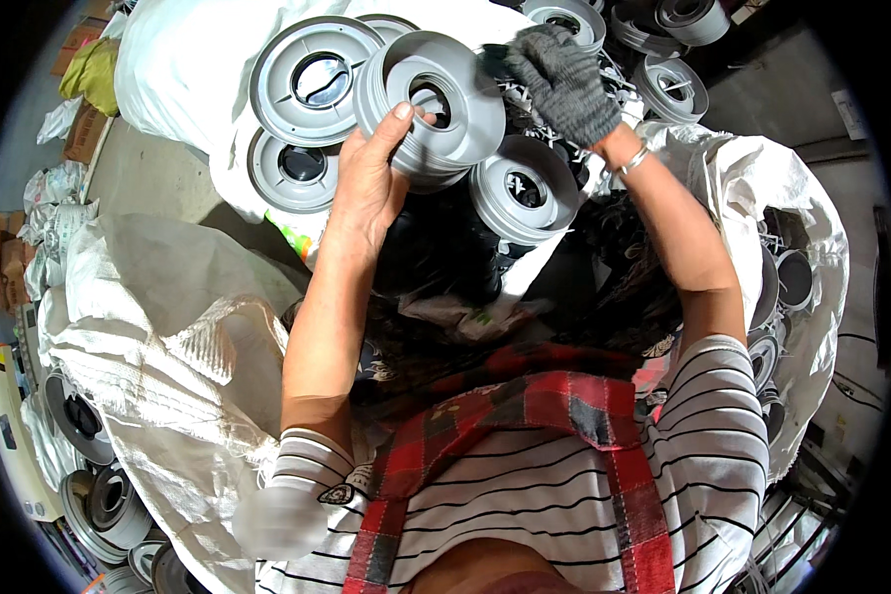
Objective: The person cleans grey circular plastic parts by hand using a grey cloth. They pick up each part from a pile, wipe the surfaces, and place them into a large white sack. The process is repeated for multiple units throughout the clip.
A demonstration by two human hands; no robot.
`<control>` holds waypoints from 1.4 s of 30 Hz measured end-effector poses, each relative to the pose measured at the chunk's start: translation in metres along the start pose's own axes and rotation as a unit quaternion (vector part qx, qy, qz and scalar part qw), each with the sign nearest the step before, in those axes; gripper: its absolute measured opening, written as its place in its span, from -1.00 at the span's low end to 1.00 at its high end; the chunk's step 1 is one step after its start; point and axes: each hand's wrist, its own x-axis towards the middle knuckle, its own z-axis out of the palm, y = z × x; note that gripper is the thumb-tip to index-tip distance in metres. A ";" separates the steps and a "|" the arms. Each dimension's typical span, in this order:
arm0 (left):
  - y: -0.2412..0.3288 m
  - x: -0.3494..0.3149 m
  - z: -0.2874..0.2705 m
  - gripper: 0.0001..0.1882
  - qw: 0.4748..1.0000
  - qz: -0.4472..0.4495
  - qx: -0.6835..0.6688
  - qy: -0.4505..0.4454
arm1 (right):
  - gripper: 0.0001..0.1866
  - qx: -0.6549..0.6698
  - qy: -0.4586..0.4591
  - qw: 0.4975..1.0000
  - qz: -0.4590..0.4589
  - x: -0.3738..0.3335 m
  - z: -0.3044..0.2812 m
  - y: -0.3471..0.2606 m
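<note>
My bare left hand [374, 163] grips a grey round plastic part [475, 109] with a stepped rim and a threaded centre hole; the thumb lies on its face. My right hand [564, 89], in a grey knitted glove, is at the right of this part with its fingers curled. A dark shape shows at its fingertips, too unclear to name. Beneath and right of the held part rests another grey ringed part [527, 193]. Flat grey discs with dark centres, one large [307, 84] and one smaller [292, 170], lie to the left.
More grey round parts [671, 89] lie at the far right. A white woven sack [168, 337] stands at my left; another [807, 218] at my right holds grey parts. White plastic sheeting [183, 79] covers the far left. Further grey parts [109, 505] sit at lower left.
</note>
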 end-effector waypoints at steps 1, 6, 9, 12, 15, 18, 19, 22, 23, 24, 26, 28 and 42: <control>-0.002 -0.001 0.002 -0.56 1.000 -0.008 -0.013 -0.003 | -0.66 -0.100 0.048 0.982 -0.156 -0.001 -0.007 -0.012; -0.005 -0.004 0.006 -0.49 0.998 -0.017 -0.047 -0.046 | -0.56 0.351 -0.082 0.928 0.091 0.004 -0.015 -0.061; -0.005 -0.007 0.007 -0.51 0.998 0.007 0.010 -0.064 | -0.42 0.286 -0.056 0.954 0.071 0.007 -0.015 -0.059; -0.007 -0.007 0.005 -0.51 0.996 0.032 0.049 -0.066 | -0.23 0.170 -0.069 0.983 0.004 0.006 -0.014 -0.055; -0.004 -0.008 0.003 -0.50 0.996 0.007 0.057 -0.062 | -0.24 0.134 -0.110 0.984 -0.029 0.006 -0.023 -0.061; -0.003 -0.007 0.002 -0.49 0.991 0.003 0.121 -0.062 | -0.27 0.099 -0.102 0.987 -0.073 0.001 -0.013 -0.058; -0.003 -0.007 0.002 -0.49 0.991 0.003 0.120 -0.063 | -0.28 0.096 -0.088 0.986 -0.107 -0.002 -0.009 -0.052; -0.005 -0.008 0.003 -0.50 0.991 0.007 0.117 -0.063 | -0.25 0.121 -0.152 0.980 -0.047 0.004 -0.018 -0.059; -0.007 -0.009 0.003 -0.51 0.991 0.021 0.119 -0.063 | -0.26 0.139 -0.128 0.982 -0.021 0.003 -0.015 -0.059; -0.009 -0.010 0.003 -0.51 0.990 0.034 0.120 -0.063 | -0.26 0.157 -0.104 0.982 0.006 0.001 -0.010 -0.058; -0.012 -0.012 0.006 -0.50 0.972 0.088 0.208 -0.070 | -0.27 0.233 -0.088 0.964 0.091 0.001 -0.007 -0.059; -0.010 -0.015 0.011 -0.49 0.909 0.166 0.375 -0.081 | -0.27 0.345 -0.104 0.910 0.204 0.002 -0.007 -0.060; 0.002 -0.011 0.010 -0.16 0.708 0.379 0.569 -0.179 | -0.35 0.325 -0.155 0.933 0.010 -0.016 0.017 -0.024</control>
